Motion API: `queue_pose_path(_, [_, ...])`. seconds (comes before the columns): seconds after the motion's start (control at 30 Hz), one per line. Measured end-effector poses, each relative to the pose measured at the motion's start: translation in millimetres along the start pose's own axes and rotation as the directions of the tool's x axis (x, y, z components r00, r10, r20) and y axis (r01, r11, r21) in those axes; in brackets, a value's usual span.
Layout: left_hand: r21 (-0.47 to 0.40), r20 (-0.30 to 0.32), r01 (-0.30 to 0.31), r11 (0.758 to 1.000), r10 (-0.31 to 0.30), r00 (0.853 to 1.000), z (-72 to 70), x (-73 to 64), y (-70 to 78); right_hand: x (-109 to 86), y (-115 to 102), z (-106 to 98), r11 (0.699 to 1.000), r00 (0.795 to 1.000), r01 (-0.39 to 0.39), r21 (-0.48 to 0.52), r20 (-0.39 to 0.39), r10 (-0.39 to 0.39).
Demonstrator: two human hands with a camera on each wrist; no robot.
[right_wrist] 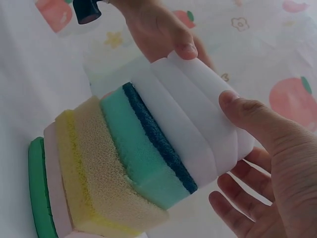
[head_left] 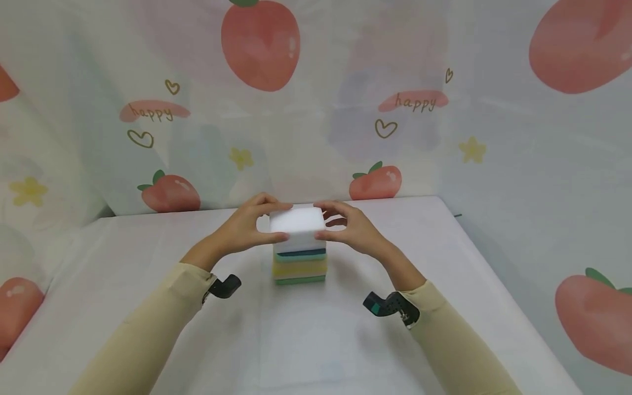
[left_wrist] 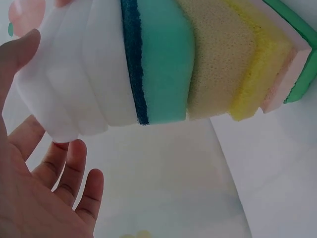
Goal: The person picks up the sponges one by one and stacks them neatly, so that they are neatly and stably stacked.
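Note:
A stack of sponges stands upright on the table, topped by several white foam sponges [head_left: 297,220]. My left hand [head_left: 242,224] pinches the left end of the topmost white sponge, thumb on the near side and fingers on the far side. From the right end, my right hand [head_left: 356,229] pinches the same sponge in a like way. Beneath the white ones lie a teal sponge [left_wrist: 166,64] with a dark blue scouring layer [left_wrist: 133,59], a tan and yellow sponge [left_wrist: 223,59], a pale pink layer [right_wrist: 58,178] and a green layer [right_wrist: 39,186] at the bottom.
A white cloth covers the table [head_left: 306,340], whose right edge slopes down to the right. Behind it hangs a fruit-patterned curtain [head_left: 306,137]. Each sleeve carries a dark wrist camera [head_left: 224,286] near its cuff.

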State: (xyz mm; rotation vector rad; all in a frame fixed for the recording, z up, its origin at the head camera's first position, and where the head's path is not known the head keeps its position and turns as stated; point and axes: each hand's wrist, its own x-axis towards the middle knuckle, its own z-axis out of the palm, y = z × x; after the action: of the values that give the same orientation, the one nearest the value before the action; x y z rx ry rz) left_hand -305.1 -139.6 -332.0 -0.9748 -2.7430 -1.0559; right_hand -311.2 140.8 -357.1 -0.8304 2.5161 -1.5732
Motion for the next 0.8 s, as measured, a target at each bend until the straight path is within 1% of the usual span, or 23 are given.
queue_pose_path(0.2, [-0.014,-0.035,0.004,1.000,-0.004,0.999,-4.1,-10.8,-7.6,-0.4,0,0,1.000,1.000,-0.002,0.007,-0.006,0.002])
queue_pose_path(0.37, [-0.011,-0.054,0.025,1.000,-0.026,0.998,-6.0,-17.3,-9.8,-0.6,0,0,1.000,1.000,-0.006,0.003,-0.004,0.006])
queue_pose_path(0.63, [-0.012,-0.053,0.038,0.999,-0.038,0.998,-4.9,-18.5,-10.8,-0.5,1,1,1.000,1.000,-0.016,0.004,0.000,0.016])
queue_pose_path(0.8, [-0.013,-0.052,0.039,0.999,-0.039,0.998,-4.5,-18.7,-10.2,-1.3,0,2,0.999,1.000,-0.023,0.023,0.000,0.023])
